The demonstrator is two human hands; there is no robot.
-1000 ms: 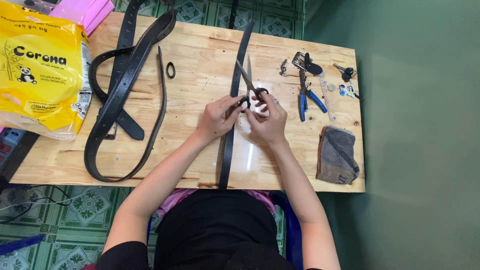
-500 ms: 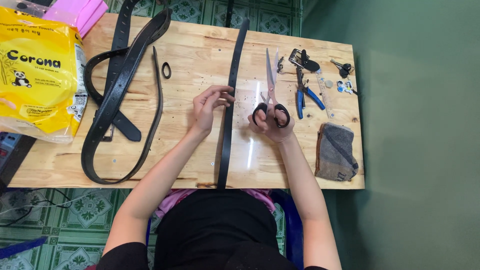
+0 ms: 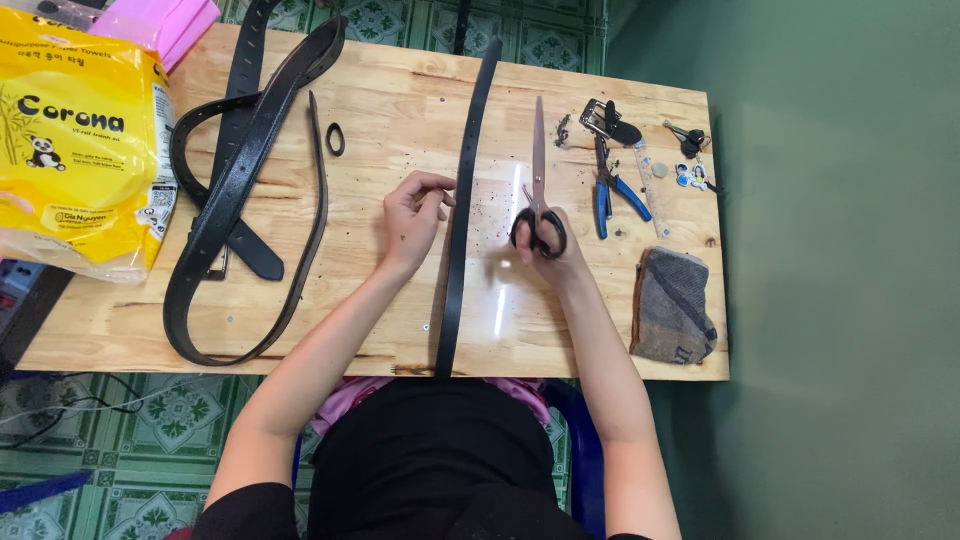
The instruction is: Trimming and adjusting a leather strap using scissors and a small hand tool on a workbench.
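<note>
A long black leather strap [image 3: 462,190] lies straight down the middle of the wooden table [image 3: 400,100]. My left hand [image 3: 410,220] rests just left of it, fingertips curled against its edge. My right hand [image 3: 548,245] sits to the strap's right, fingers in the black handles of a pair of scissors [image 3: 538,170]. The scissors lie flat on the table, blades closed and pointing away from me.
Looped black belts [image 3: 235,190] and a small black loop [image 3: 335,139] lie at the left, by a yellow paper-towel pack [image 3: 70,140]. At the right are blue-handled pliers [image 3: 610,190], a metal buckle [image 3: 605,120], keys [image 3: 688,140] and a folded grey cloth [image 3: 672,305].
Both hands held the scissors over the strap a second ago. They have separated: the right hand has laid the scissors down to the right, the left has moved to the strap's left edge.
</note>
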